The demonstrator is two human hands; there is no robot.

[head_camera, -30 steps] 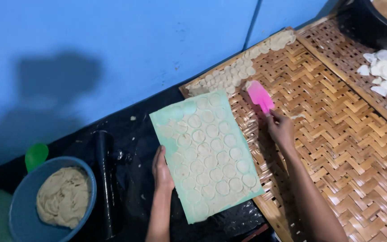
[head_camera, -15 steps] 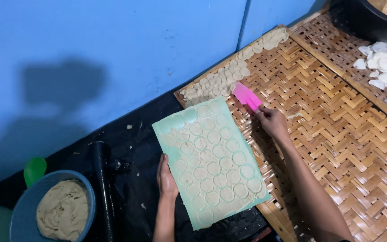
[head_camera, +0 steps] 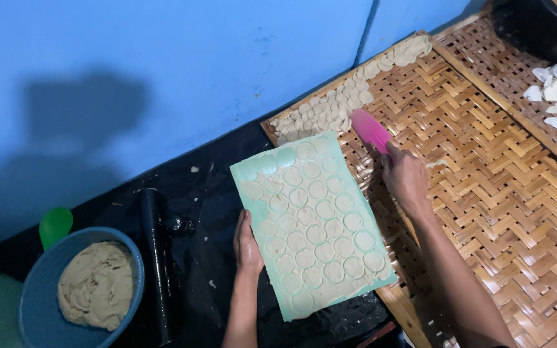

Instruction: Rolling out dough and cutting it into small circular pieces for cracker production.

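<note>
The left hand (head_camera: 247,245) grips the green board (head_camera: 314,222) of dough circles, the right hand (head_camera: 407,180) pinches a pink scraper (head_camera: 370,131) over the woven mat (head_camera: 485,193), and a bowl (head_camera: 33,303) is cut off.

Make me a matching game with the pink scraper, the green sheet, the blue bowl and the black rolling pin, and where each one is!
Things:
1. pink scraper
2. green sheet
3. blue bowl
4. black rolling pin

Places or states:
A. full of beige dough, at the lower left
B. held in the right hand over the woven mat
C. lying on the dark surface between bowl and sheet
D. covered with cut dough rounds, left hand at its edge

Pairs: 1-B, 2-D, 3-A, 4-C
</note>
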